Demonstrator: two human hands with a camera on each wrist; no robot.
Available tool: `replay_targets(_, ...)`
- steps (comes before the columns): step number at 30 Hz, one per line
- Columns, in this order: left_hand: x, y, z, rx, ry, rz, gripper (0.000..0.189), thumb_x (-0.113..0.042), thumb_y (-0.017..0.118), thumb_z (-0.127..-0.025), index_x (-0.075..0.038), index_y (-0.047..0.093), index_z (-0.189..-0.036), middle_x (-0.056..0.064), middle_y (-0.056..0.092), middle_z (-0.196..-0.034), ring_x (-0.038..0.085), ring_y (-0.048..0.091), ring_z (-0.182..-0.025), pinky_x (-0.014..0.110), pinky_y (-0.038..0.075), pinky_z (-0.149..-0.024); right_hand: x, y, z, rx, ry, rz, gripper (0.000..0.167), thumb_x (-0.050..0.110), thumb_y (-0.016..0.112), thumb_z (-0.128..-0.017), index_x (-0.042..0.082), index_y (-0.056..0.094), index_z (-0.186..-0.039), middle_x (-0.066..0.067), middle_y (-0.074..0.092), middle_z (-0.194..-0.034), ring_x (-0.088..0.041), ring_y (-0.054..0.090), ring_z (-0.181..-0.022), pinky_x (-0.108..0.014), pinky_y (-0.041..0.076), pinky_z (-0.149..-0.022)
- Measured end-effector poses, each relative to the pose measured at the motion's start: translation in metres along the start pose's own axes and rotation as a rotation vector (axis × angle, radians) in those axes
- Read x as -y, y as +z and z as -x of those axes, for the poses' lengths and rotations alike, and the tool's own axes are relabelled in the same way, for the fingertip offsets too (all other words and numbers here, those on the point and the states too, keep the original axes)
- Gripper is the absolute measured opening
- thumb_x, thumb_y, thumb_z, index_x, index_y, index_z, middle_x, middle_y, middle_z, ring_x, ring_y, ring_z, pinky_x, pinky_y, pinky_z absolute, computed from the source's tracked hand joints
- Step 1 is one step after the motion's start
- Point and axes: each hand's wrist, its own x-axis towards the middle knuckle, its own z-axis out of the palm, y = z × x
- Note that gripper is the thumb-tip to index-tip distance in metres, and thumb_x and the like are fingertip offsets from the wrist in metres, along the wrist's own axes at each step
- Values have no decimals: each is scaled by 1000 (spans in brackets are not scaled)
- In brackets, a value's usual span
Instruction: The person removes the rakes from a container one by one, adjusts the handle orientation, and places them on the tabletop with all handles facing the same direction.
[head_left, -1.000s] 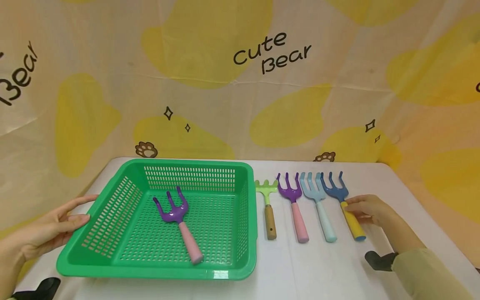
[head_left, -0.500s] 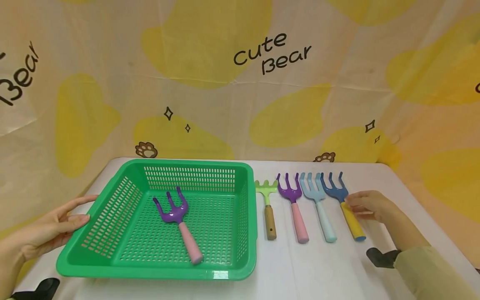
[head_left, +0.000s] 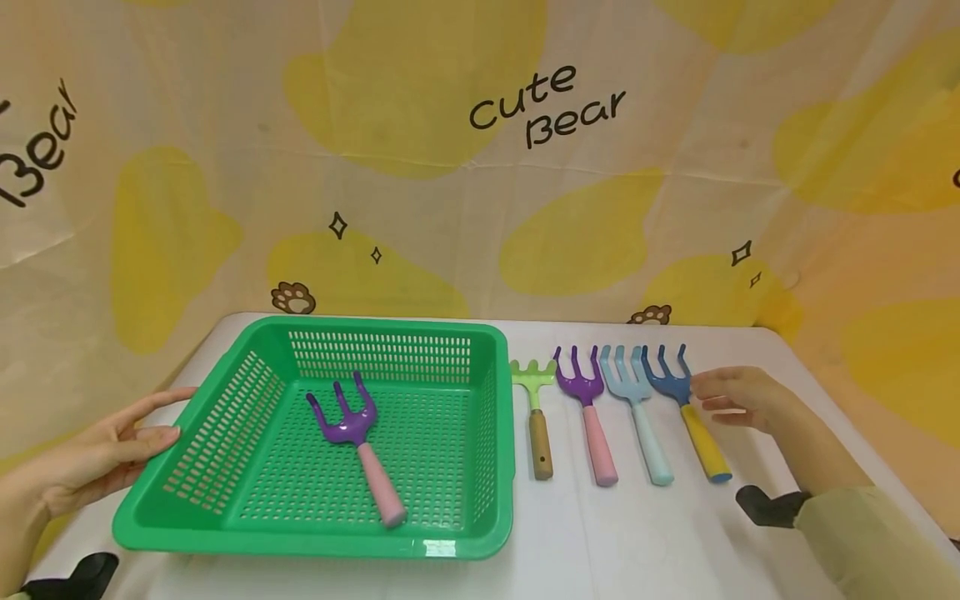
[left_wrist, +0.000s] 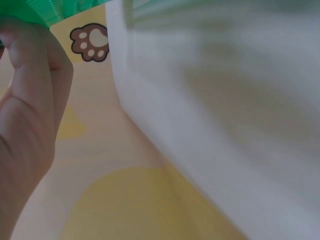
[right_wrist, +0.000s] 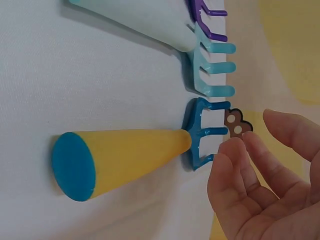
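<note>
At the left, my left hand (head_left: 112, 450) pinches the side rim of a green plastic basket (head_left: 315, 546), thumb on the rim and fingers behind it. Inside the basket lies a purple hand rake with a pink handle (head_left: 381, 485). My right hand (head_left: 750, 400) holds nothing; its fingers are loosely bent beside the neck of a blue hand rake with a yellow handle (head_left: 705, 442). In the right wrist view, that right hand (right_wrist: 270, 185) shows a gap between thumb and fingers, and the yellow handle (right_wrist: 135, 160) lies on the table apart from it.
Left of the blue rake, a light blue hand rake (head_left: 651, 442), a purple one with a pink handle (head_left: 600, 446) and a green one with a wooden handle (head_left: 540, 446) lie in a row. A patterned cloth (head_left: 420, 167) hangs behind the white table (head_left: 577, 533).
My right hand has come off the yellow handle, rising and shifting slightly away from me. The blue rake stays in place. My left hand and the basket have not moved.
</note>
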Motion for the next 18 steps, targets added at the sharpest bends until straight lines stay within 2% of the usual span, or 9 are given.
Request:
replay_targets(4,-2,0,0,-12,-6,-31,58,3,24,-101,-40,41,-135,7,63,-116,28,62,-102,42,50,-85,8,-1,2,-9,-20,30,60,26,61,-91,-12,38,-133,-19,56,-115,-29,55,-100,-32,54,-80)
replay_targets(11,-3,1,0,-12,-16,-34,58,3,24,-101,-41,40,-136,8,62,-116,29,63,-101,42,50,-85,18,-3,4,19,-49,9,66,30,63,-90,-11,36,-135,-12,59,-110,-32,53,-105,-32,54,-82)
replay_targets(18,-5,3,0,-31,-31,-38,57,2,25,-102,-42,41,-134,7,63,-115,28,63,-101,42,50,-85,27,-4,4,59,-78,-28,59,27,62,-91,-7,39,-133,3,61,-95,-19,58,-93,-30,53,-82)
